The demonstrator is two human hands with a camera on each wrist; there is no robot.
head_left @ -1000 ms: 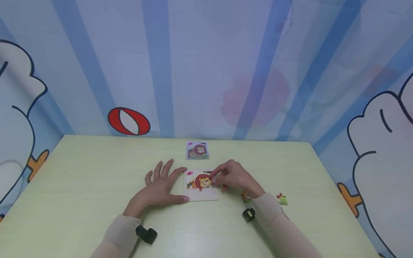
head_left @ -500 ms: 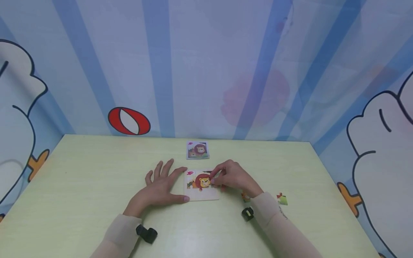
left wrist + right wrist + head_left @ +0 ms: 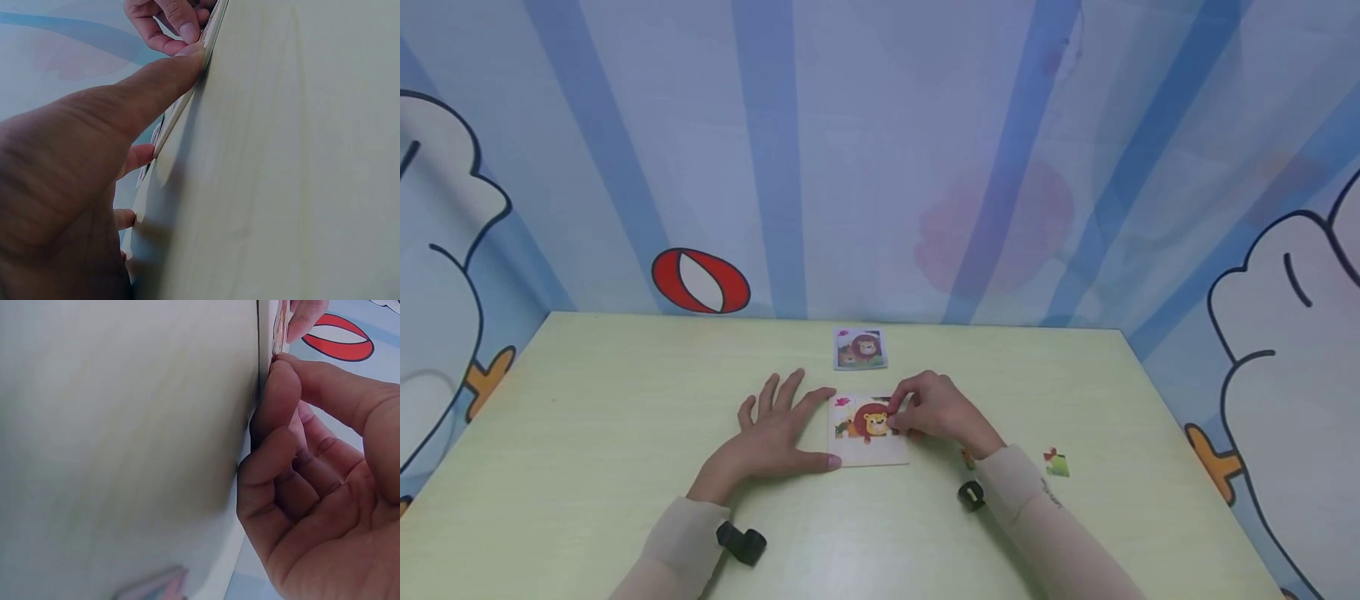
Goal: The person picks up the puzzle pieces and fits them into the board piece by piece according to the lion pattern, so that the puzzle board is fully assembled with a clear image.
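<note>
A square jigsaw board [image 3: 868, 454] lies flat in front of me, its upper part showing an assembled lion picture [image 3: 871, 421] and its lower part bare white. My left hand [image 3: 767, 442] rests at the board's left side with fingers spread; thumb and index fingertip touch the edge near its two left corners. At the right side of the lion picture, my right hand [image 3: 940, 408] pinches a puzzle piece [image 3: 275, 356] between thumb and index finger, low over the board. Those fingertips mostly hide the piece. The other right fingers are curled under.
Behind the board lies a picture card [image 3: 860, 348] with the same lion. One loose green and red puzzle piece [image 3: 1056, 462] is on the table [image 3: 625, 400] at the right. Another loose piece [image 3: 967, 457] is partly hidden by the right wrist.
The right hand and forearm have shifted very slightly left, covering more of the loose piece by the wrist. The left hand has stayed in place.
</note>
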